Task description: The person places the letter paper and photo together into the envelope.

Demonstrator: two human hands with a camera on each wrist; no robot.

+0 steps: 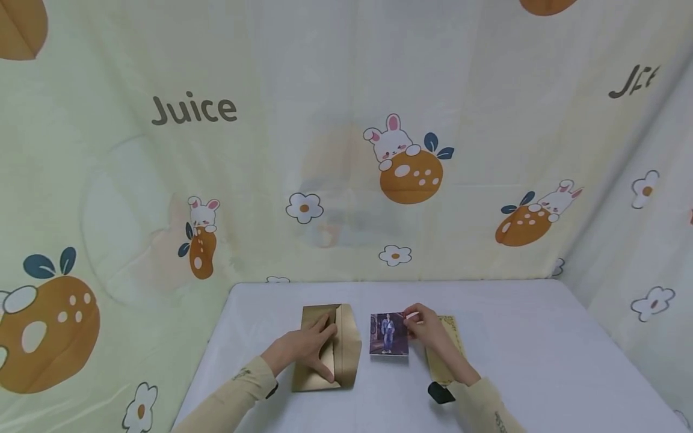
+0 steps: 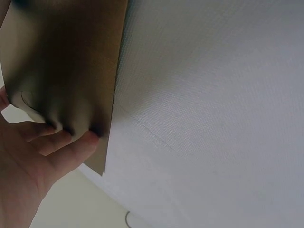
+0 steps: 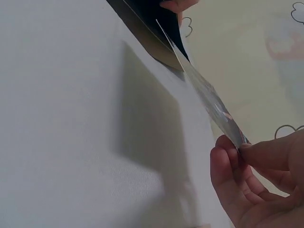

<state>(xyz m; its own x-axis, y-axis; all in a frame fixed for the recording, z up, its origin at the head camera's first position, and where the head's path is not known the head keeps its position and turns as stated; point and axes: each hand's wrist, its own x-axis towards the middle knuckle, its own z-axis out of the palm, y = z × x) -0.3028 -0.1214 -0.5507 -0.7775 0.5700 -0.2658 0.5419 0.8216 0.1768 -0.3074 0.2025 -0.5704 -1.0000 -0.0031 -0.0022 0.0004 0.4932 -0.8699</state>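
A gold-brown envelope [image 1: 314, 381] lies on the table with its flap [image 1: 349, 346] folded out to the right. My left hand [image 1: 305, 349] rests on it, thumb and fingers spread beside the flap. The left wrist view shows the fingertips [image 2: 90, 140] pressing into the envelope's surface. To the right, my right hand [image 1: 428, 331] pinches a photo [image 1: 388, 337] of a standing figure in blue by its right edge. Seen almost edge-on in the right wrist view, the photo [image 3: 209, 97] is tilted above the table, its shadow below it.
A gold patterned card or envelope [image 1: 450, 331] lies under my right forearm, partly hidden by it. The white-covered table [image 1: 520, 337] reaches back to a printed curtain [image 1: 325, 150], with another curtain side [image 1: 649, 252] at the right.
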